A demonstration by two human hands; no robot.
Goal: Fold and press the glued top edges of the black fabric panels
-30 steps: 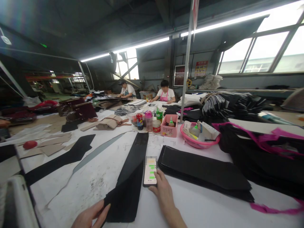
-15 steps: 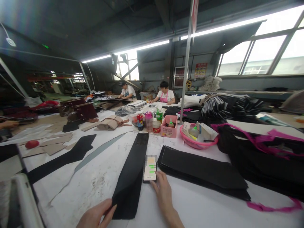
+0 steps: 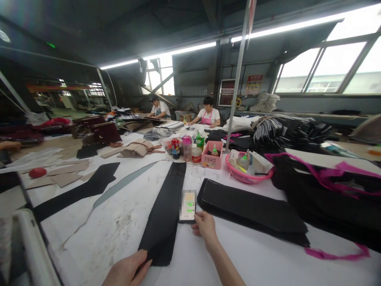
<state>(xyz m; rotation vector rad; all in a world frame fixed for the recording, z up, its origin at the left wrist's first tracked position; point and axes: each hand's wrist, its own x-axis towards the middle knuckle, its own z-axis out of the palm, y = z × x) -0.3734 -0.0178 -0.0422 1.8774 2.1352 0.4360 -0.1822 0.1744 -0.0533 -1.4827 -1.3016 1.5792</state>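
Note:
A long black strip of material (image 3: pixel 163 214) lies lengthwise on the white-covered table. My left hand (image 3: pixel 129 268) is closed on its near left corner, the thumb on top. Right of the strip a smartphone (image 3: pixel 188 207) lies face up with its screen lit and partly blurred. My right hand (image 3: pixel 206 229) is closed at the phone's lower right corner, fingers curled against the edge. To the right of that hand lies a stack of black strips (image 3: pixel 253 208), their edges slightly uneven.
Behind are a pink box (image 3: pixel 212 159), a pink basket (image 3: pixel 250 178), a drink can (image 3: pixel 176 153) and bottles. A metal pole (image 3: pixel 237 79) rises beside the box. Black bags with pink trim (image 3: pixel 330 202) lie right. Two people work across the table; another hand shows far left.
My right hand's fingers have curled in at the phone's corner, where they were more stretched before. My left hand still holds the strip's corner. The view has shifted slightly.

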